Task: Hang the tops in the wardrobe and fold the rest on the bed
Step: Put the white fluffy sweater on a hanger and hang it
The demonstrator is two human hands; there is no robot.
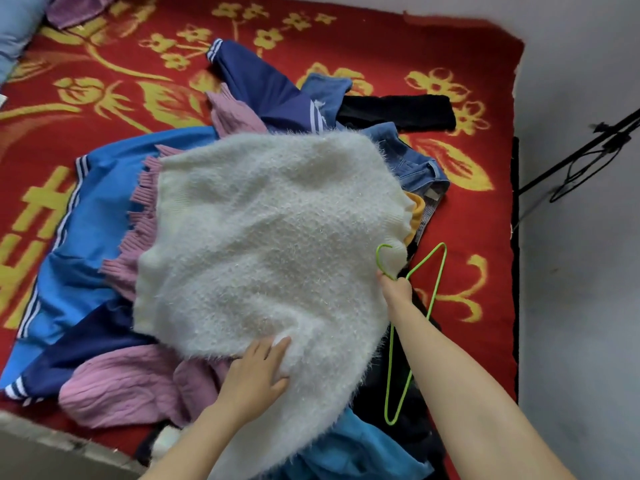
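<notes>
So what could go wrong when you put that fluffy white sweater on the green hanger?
The hook of the green hanger, held by the right hand, sits against the white sweater and might snag its fluffy knit. The left hand only lies flat on the sweater, so it may slide. Lifting it could also drag the pink sweater underneath.

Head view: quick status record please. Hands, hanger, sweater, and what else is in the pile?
white sweater: spread on top of the pile, not on the hanger
green hanger: beside the sweater's right edge, hook against its corner
right hand: pinches the hanger just below the hook
left hand: flat on the sweater's near edge
rest of pile: blue jacket, pink knit, jeans, black garment
surface: red flowered blanket
</notes>
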